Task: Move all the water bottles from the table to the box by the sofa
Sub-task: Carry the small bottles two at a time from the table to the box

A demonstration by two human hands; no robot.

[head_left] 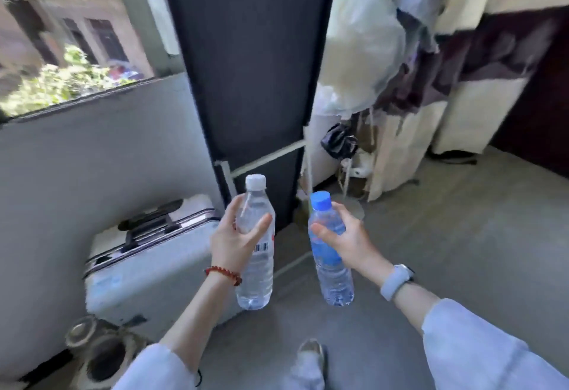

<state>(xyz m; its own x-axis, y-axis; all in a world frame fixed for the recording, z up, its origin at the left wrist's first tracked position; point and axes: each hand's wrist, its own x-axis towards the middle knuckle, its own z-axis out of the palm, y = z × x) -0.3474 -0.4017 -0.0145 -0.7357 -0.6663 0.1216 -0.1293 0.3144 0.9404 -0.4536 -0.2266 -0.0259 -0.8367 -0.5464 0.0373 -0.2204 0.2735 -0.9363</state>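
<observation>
The left hand (238, 237) is wrapped around the upper body of a clear water bottle with a white cap (256, 243), thumb across the front and fingers curled behind; the cap stands above the hand and the bottle's lower half hangs below the wrist, nearly upright. The right hand (346, 240) grips a second bottle with a blue cap and blue label (330, 249) just under its shoulder, the thumb pressed on the front of the label — this one tilts, its cap leaning toward the left hand and its base swinging out below the right wrist. The two bottles are near each other but apart, with a strip of floor showing between them. A red bead bracelet (224, 275) circles the left wrist and a pale blue watch (397, 280) sits on the right.

To the outside of the left hand, and lower, a silver suitcase (147, 263) stands against the grey wall, close to the white-capped bottle's base. Beyond both hands a tall dark panel (249, 66) rises, with bags and hanging cloth (363, 51) past the right hand. The grey floor (462, 235) lies open to the outside of the right hand and underneath both bottles — the widest free room. Neither the table nor the box is in view.
</observation>
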